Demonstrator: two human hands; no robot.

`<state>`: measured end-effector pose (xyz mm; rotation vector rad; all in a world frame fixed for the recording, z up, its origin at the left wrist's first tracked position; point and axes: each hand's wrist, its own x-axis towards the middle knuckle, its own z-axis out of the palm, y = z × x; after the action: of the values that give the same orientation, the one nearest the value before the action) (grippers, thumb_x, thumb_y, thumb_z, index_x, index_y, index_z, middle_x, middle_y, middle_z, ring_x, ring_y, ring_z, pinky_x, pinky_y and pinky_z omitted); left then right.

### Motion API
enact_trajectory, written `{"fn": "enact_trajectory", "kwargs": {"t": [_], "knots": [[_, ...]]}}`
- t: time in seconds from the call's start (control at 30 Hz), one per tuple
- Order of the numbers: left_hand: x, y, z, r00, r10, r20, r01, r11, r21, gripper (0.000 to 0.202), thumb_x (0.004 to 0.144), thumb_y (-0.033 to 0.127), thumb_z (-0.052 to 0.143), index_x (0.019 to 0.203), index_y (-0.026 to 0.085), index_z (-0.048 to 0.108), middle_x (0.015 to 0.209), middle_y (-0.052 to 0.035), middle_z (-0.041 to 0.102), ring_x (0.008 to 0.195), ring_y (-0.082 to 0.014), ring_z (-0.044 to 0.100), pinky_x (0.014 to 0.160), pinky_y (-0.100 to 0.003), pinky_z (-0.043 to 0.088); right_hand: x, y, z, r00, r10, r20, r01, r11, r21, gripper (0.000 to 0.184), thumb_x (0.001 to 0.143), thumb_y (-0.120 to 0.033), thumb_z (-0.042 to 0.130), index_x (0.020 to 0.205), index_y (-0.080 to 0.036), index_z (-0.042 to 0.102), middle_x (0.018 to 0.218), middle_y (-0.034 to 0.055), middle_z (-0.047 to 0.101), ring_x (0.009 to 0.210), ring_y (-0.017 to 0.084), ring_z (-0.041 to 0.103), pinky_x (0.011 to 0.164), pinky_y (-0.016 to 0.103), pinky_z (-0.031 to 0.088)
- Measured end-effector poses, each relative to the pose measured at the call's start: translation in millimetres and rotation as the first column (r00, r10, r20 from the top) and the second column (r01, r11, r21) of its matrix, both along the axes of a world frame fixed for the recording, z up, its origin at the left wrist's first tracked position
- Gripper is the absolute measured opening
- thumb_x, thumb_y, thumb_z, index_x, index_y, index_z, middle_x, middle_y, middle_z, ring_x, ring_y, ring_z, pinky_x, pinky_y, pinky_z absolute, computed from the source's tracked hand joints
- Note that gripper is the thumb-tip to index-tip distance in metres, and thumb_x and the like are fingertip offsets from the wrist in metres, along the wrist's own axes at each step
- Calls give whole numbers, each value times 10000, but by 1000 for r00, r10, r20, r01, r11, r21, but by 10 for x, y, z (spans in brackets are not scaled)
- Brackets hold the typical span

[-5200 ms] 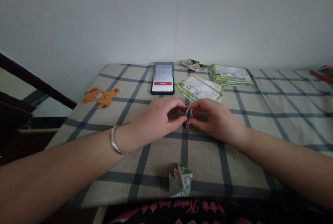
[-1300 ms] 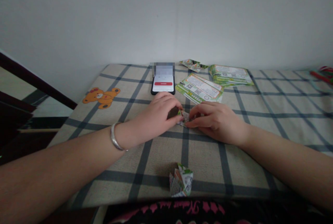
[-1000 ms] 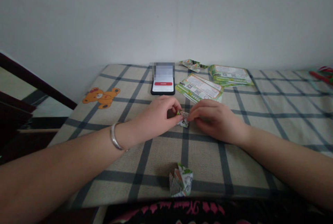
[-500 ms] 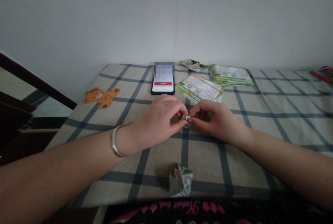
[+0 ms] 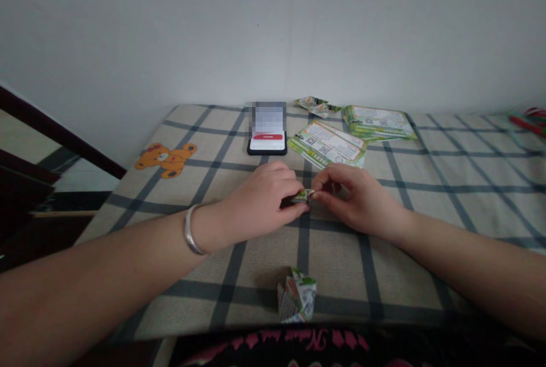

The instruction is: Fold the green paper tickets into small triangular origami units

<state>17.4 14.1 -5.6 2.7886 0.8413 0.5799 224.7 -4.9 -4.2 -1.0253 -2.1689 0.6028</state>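
Between both hands is a small folded paper piece (image 5: 302,196), green and white with print. My left hand (image 5: 273,195), with a silver bangle at its wrist, pinches the left side of it between thumb and fingers. The fingertips of my right hand (image 5: 347,193) grip its right end. Much of the piece is covered by the fingers, so its full shape cannot be made out. Closer to me, by the table's front edge, stands a folded paper shape (image 5: 297,297) of similar printed paper, with pointed flaps; neither hand touches it.
A phone (image 5: 267,142) with a lit screen lies beyond my hands. Right of it are loose printed flyers (image 5: 328,145), a flyer stack (image 5: 379,122) and a folded paper strip (image 5: 318,106) by the wall. A bear picture (image 5: 165,159) is at left on the checked cloth (image 5: 205,293).
My left hand has shifted its grip on the paper piece, its fingers lower and flatter, and more of the green side shows. My right hand has barely moved.
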Motion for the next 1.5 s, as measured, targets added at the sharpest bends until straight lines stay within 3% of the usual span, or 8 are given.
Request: {"fn": "enact_trajectory", "kwargs": {"t": [0.2, 0.43, 0.63, 0.8, 0.9, 1.07, 1.33, 1.5], "knots": [[3, 10, -19, 1000, -6, 22, 6, 1000, 9, 271, 898, 276, 577, 664, 143, 555, 703, -12, 535, 771, -167, 497, 705, -293, 397, -8, 15, -2, 998, 4, -65, -3, 1000, 27, 67, 826, -155, 631, 770, -174, 601, 674, -31, 570, 611, 77, 480, 554, 206, 389], [-20, 19, -18, 999, 33, -9, -32, 996, 87, 252, 920, 273, 544, 707, 145, 589, 726, -16, 561, 789, -168, 502, 747, -312, 402, -11, 3, -37, 991, -3, -131, -5, 998, -63, 66, 837, -218, 644, 812, -169, 608, 681, -22, 578, 599, 84, 500, 538, 217, 403], [-29, -24, 27, 997, 51, -61, -37, 976, 216, 224, 906, 249, 539, 707, 163, 596, 746, -18, 578, 806, -185, 507, 793, -354, 392, 2, -5, 1, 995, 76, -62, -71, 994, 78, 16, 860, -186, 616, 855, -182, 630, 745, -3, 594, 667, 99, 526, 589, 231, 422], [-24, -30, 29, 996, 27, -81, -1, 953, 303, 321, 957, 316, 444, 712, 164, 585, 740, -33, 573, 798, -196, 502, 850, -389, 397, 14, -9, 23, 993, 104, -60, -91, 979, 180, 68, 853, -127, 600, 811, -179, 587, 745, -4, 550, 693, 103, 515, 612, 233, 424], [-24, -35, 44, 1000, 2, -14, 2, 960, 279, 311, 962, 350, 439, 766, 165, 594, 778, -36, 591, 809, -196, 510, 854, -390, 400, 24, -10, 20, 993, 110, -30, -102, 978, 184, 77, 848, -110, 595, 819, -180, 584, 753, -4, 542, 688, 99, 511, 592, 223, 411], [-35, -59, 66, 986, -22, 163, -14, 975, 221, 149, 920, 264, 528, 825, 169, 593, 821, -25, 613, 836, -176, 527, 889, -373, 399, 28, 1, 12, 992, 124, 5, -123, 977, 175, 76, 853, -120, 595, 810, -182, 588, 762, 1, 560, 701, 104, 518, 593, 223, 403], [-21, -60, 49, 990, -21, 141, -7, 981, 194, 177, 905, 201, 530, 732, 170, 549, 745, -11, 570, 793, -166, 514, 839, -351, 407, 15, -3, 11, 993, 89, 78, -99, 984, 149, 79, 873, -201, 603, 799, -181, 583, 757, 6, 578, 706, 111, 525, 609, 233, 409], [-36, -17, 20, 993, -9, 118, -8, 990, 139, 145, 912, 236, 540, 785, 171, 566, 788, -6, 579, 811, -161, 530, 797, -323, 408, 25, 11, -14, 996, 60, 64, -68, 989, 134, 80, 870, -231, 611, 808, -183, 596, 765, 10, 594, 700, 113, 538, 608, 236, 425]]}}
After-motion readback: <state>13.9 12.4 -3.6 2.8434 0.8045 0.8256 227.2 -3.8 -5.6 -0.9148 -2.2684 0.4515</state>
